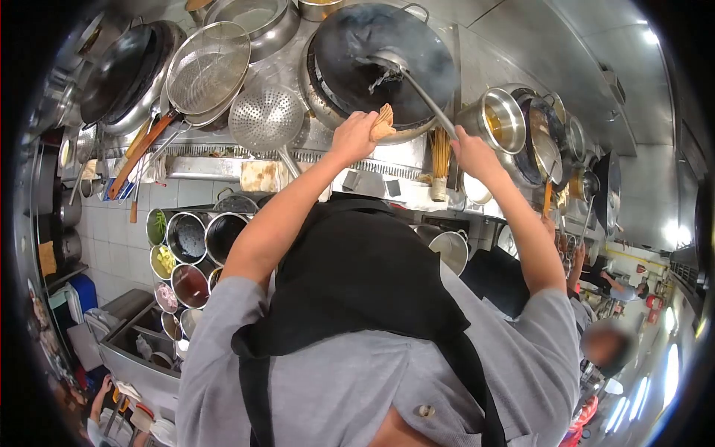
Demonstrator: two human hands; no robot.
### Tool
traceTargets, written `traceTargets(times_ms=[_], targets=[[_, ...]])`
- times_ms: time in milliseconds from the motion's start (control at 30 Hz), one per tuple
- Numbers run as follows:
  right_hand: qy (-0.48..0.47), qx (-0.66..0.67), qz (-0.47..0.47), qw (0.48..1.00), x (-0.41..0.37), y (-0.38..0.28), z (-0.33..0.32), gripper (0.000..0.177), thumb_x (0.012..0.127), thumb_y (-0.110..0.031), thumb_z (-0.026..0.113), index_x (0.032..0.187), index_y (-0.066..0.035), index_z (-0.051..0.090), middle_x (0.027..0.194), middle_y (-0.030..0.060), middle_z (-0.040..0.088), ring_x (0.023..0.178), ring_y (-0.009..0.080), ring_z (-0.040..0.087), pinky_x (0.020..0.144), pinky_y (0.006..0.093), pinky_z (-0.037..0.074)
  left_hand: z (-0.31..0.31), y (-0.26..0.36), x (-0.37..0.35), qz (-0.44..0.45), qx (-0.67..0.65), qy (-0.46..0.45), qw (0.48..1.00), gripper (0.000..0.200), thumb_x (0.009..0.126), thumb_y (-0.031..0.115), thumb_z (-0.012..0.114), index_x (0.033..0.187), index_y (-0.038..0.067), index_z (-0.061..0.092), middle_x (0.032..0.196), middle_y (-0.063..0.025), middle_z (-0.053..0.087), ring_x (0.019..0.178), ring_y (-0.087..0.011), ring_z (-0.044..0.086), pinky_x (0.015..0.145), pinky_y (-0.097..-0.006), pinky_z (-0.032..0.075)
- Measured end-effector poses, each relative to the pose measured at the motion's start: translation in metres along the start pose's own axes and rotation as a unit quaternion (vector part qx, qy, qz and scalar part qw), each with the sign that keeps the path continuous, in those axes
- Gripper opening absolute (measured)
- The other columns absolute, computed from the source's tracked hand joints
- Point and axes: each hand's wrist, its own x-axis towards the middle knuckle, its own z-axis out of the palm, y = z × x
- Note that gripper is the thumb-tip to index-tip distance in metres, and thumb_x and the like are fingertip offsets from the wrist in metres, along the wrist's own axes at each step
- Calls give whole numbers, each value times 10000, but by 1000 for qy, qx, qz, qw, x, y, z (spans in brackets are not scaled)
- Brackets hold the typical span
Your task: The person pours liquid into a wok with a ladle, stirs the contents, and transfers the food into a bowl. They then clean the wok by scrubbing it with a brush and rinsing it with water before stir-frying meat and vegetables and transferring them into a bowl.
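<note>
A large black wok (357,37) sits on the burner ahead of me, with a little dark food in it. My left hand (352,138) grips the wok's near rim through a folded tan cloth (384,123). My right hand (472,153) is closed on the long handle of a steel ladle (389,62), whose bowl rests inside the wok. My grey sleeves and black apron (357,276) fill the lower part of the view.
A wire skimmer (207,68), a perforated ladle (265,116) and a second wok (119,71) lie to the left. Steel containers of ingredients (186,238) stand lower left, pots (500,119) to the right. Another person's hand (577,257) works at the far right.
</note>
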Motion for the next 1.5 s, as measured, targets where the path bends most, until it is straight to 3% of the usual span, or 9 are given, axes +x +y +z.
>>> traceTargets(times_ms=[100, 200, 267, 533, 600, 667, 767, 1267, 1500], targets=[[18, 25, -24, 999, 6, 4, 7, 342, 971, -282, 455, 1215, -42, 440, 889, 294, 639, 853, 468, 635, 740, 565, 495, -3, 4, -10, 30, -47, 82, 995, 320, 717, 96, 642, 1011, 60, 521, 946, -151, 608, 1012, -375, 558, 828, -462, 474], [-1, -13, -9, 1000, -12, 4, 1, 334, 971, -277, 457, 1206, -40, 447, 890, 286, 643, 851, 464, 637, 735, 556, 503, -14, 13, -27, -103, -146, 142, 974, 382, 736, 131, 656, 1088, 44, 532, 983, -176, 631, 1004, -385, 584, 851, -439, 464], [2, 6, 15, 1000, -4, 7, 15, 342, 970, -282, 455, 1215, -43, 447, 891, 288, 645, 851, 462, 640, 739, 557, 504, 2, -1, -29, -292, -324, 222, 872, 445, 772, 219, 656, 1151, 20, 534, 1049, -206, 643, 1013, -366, 612, 878, -412, 456], [-20, 22, -6, 1000, -23, 8, 24, 385, 963, -278, 463, 1272, -56, 405, 886, 329, 627, 822, 505, 617, 744, 574, 494, 37, -15, 28, -430, -477, 209, 737, 591, 924, 390, 579, 1291, -57, 461, 1234, -175, 575, 1126, -258, 551, 973, -339, 397], [10, 14, 14, 1000, -13, 7, 30, 389, 962, -275, 465, 1278, -57, 404, 866, 321, 632, 812, 505, 619, 730, 574, 490, 60, -38, 44, -449, -482, 222, 719, 567, 861, 281, 645, 1239, -101, 466, 1190, -197, 581, 1056, -264, 590, 887, -364, 464], [16, 16, 5, 1000, 1, 10, 31, 397, 961, -275, 466, 1287, -57, 402, 855, 313, 635, 801, 501, 622, 719, 575, 490, 76, -54, 50, -479, -509, 198, 687, 327, 817, 160, 632, 1043, -39, 505, 899, -140, 608, 723, -264, 653, 533, -404, 507], [25, -8, -11, 1000, -21, 15, 26, 383, 960, -278, 467, 1258, -46, 404, 819, 289, 645, 778, 479, 637, 697, 559, 508, 79, -56, 54, -482, -535, 206, 662, 275, 781, 99, 594, 989, -62, 513, 831, -144, 607, 636, -283, 648, 483, -420, 500], [30, -92, -43, 994, -12, 25, 19, 394, 943, -250, 492, 1235, -7, 387, 789, 232, 670, 739, 445, 663, 651, 520, 536, 80, -36, 52, -504, -504, 248, 656, 668, 729, 59, 687, 1257, -113, 316, 1196, -243, 532, 988, -294, 616, 804, -371, 517], [-53, -90, -28, 994, -19, 5, -22, 337, 954, -248, 469, 1175, -6, 394, 848, 266, 653, 832, 447, 655, 720, 522, 529, 74, -34, 52, -478, -543, 235, 649, 595, 730, 48, 679, 1219, -116, 382, 1138, -226, 573, 972, -291, 628, 810, -393, 515]])
